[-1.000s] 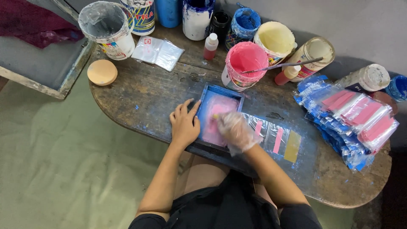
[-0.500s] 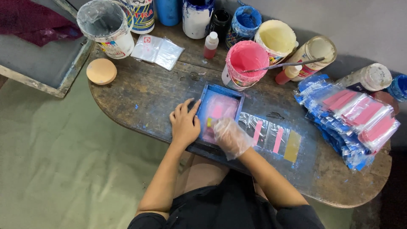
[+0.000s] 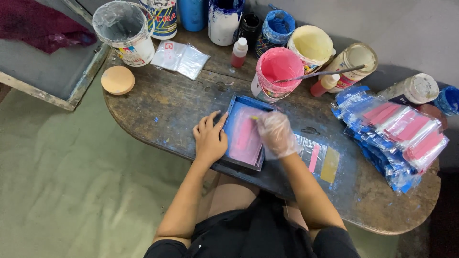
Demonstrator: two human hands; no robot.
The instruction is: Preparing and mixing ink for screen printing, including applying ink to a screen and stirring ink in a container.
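A small blue-framed screen (image 3: 234, 111) smeared with pink ink lies on the dark wooden table (image 3: 162, 114). My bare left hand (image 3: 210, 139) presses flat on the frame's left edge. My right hand (image 3: 276, 134), in a thin clear glove, is closed on a small squeegee whose yellowish tip shows at the top of the pink mesh. To the right of the frame lies a clear plastic packet (image 3: 321, 160) with a pink and a yellow stripe.
A pink paint tub (image 3: 278, 73) with a stirring stick stands behind the frame, among yellow, blue and white tubs and small red bottles. A stack of printed packets (image 3: 394, 134) fills the right side. A round wooden lid (image 3: 117, 80) and clear bags (image 3: 180, 58) lie at left.
My gloved right hand went toward me down the mesh, then back up to its far end. My left hand has stayed on the frame.
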